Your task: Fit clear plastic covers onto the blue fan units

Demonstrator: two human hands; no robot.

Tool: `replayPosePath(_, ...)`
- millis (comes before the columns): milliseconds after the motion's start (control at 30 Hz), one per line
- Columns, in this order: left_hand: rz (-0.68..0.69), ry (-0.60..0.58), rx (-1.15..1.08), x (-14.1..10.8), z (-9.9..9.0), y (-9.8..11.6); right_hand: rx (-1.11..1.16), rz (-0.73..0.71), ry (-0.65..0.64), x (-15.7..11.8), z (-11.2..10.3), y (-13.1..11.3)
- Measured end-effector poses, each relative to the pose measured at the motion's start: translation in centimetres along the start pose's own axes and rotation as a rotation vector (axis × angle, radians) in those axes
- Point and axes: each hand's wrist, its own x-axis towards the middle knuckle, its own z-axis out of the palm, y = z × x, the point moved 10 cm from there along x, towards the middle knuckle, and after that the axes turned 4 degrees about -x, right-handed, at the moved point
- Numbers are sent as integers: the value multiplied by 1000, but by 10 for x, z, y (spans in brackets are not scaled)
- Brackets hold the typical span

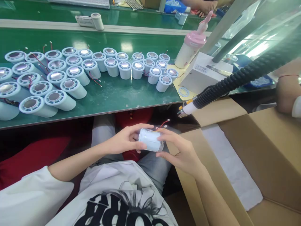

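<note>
Above my lap, both hands grip one pale blue cylinder [151, 140] with a clear cover around it. My left hand [124, 138] holds its left end between fingers and thumb. On the other end, my right hand [180, 150] has its fingers and thumb closed. From the top of the cylinder, thin red wires [163, 124] with small white connectors stick up. Many similar blue cylinders [37, 105] stand on the green bench in front of me, with round metallic discs in their ends and some with red wires.
An open cardboard box [265, 141] lined with white sheet stands at my right. A black coiled hose [235, 78] with a metal nozzle reaches over it. A pink-lidded bottle [191, 47], a white box-shaped device [202, 72] and a blue ring [183, 92] are on the bench. Another person's hands [207, 7] show beyond.
</note>
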Motion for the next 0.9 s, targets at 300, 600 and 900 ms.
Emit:
replayPosePath(300, 177, -85, 354, -8, 10, 30, 231, 91, 17, -5, 2, 4)
replayPosePath(600, 254, -113, 495, -15, 15, 37, 454, 295, -21, -10, 10, 17)
replayPosePath(900, 299, -122, 560, -17, 17, 40, 689, 476, -79, -14, 25, 26)
